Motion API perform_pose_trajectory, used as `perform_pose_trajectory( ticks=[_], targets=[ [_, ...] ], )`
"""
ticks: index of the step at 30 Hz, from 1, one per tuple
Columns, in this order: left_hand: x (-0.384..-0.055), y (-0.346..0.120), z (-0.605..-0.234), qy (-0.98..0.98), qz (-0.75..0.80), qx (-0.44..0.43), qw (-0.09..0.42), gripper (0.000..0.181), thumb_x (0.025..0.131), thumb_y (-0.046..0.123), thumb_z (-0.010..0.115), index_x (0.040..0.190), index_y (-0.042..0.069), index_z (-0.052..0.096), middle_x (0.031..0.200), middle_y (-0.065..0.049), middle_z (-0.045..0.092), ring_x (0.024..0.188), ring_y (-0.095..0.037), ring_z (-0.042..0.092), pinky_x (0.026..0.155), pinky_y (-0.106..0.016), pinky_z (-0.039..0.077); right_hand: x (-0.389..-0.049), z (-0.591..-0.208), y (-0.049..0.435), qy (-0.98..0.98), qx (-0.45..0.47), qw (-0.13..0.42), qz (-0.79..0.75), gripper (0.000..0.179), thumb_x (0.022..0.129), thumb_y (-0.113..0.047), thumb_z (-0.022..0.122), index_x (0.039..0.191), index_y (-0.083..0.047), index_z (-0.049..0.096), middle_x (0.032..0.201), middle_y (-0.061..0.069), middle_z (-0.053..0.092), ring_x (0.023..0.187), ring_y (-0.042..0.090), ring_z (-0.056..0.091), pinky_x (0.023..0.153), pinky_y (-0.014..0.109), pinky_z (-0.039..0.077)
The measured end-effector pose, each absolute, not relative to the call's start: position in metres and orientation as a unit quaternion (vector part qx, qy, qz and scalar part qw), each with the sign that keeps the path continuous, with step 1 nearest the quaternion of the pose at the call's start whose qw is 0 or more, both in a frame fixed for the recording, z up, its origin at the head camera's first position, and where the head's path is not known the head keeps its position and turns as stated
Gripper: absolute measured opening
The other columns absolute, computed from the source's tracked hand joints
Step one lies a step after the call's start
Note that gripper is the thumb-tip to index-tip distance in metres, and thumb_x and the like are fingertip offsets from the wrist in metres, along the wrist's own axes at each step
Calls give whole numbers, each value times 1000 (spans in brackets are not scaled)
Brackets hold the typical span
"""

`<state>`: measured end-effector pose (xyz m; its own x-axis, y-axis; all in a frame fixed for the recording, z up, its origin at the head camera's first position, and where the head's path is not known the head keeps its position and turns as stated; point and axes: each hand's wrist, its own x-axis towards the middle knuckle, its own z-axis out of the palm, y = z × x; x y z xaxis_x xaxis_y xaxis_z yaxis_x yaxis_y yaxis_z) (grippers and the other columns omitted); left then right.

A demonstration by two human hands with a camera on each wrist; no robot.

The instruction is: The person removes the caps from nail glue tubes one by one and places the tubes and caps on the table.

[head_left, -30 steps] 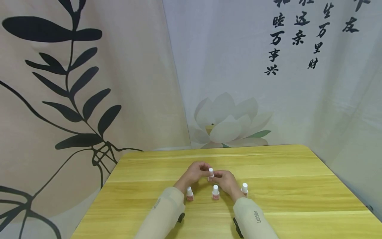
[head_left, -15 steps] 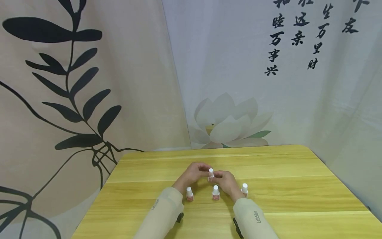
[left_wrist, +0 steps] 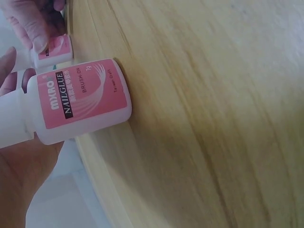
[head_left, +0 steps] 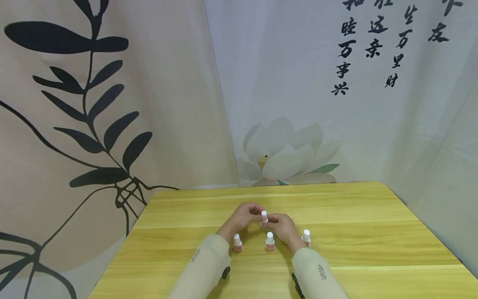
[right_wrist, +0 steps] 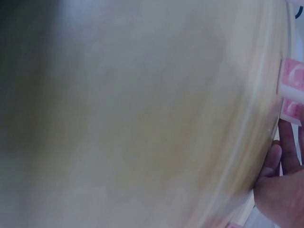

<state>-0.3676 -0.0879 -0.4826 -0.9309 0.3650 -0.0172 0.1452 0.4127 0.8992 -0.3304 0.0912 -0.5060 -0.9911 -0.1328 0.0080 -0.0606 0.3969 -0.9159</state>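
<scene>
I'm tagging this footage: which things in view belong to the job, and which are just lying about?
In the job:
far bottle, between left hand and right hand
table, the work surface
probably left bottle, middle bottle, right bottle: alike, standing close by

Just background:
printed cloth behind

Yellow wood-grain tabletop [head_left: 366, 234], rounded far corners. On it, left bottle [head_left: 237, 244], middle bottle [head_left: 270, 242], right bottle [head_left: 306, 236]: 3 upright, white-capped, spaced apart, 1 row. 4th bottle [head_left: 264, 216] upright farther back, behind middle one; base contact unclear.
</scene>
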Motion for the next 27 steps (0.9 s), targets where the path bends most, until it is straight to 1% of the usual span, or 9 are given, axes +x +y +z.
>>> perform_pose_trajectory(
  ticks=[7,12,17,23,27],
  targets=[
    [-367,-88,-481,834,517,158,111,26,89,19,76,112,10,71,101,3,68,99,-16,60,96,-44,47,-330,-506,92,837,-60,32,-542,23,90,-25,74,108,-11,75,113,5,72,116,35,59,99,57,42],
    [-368,-88,-481,832,519,157,115,20,89,19,76,108,13,73,103,3,69,101,-16,60,97,-45,46,-331,-506,91,838,-59,32,-541,21,91,-24,74,107,-12,76,113,4,71,116,34,59,99,57,42],
    [-369,-87,-483,834,519,153,111,18,88,20,77,105,14,72,101,3,68,99,-16,60,97,-45,46,-331,-506,91,836,-61,30,-544,20,91,-22,74,107,-11,76,111,4,72,116,34,59,99,57,42],
    [-369,-85,-485,832,524,151,103,16,88,19,77,101,12,70,95,2,66,93,-16,59,92,-41,46,-331,-507,91,834,-60,29,-547,20,91,-20,73,108,-11,75,110,4,72,116,33,59,100,56,42],
    [-369,-85,-484,831,525,152,103,17,88,17,77,101,11,69,93,2,66,91,-15,58,88,-38,47,-331,-507,91,834,-61,29,-548,18,91,-21,73,107,-12,76,109,3,73,115,32,60,100,56,42]
  ],
)
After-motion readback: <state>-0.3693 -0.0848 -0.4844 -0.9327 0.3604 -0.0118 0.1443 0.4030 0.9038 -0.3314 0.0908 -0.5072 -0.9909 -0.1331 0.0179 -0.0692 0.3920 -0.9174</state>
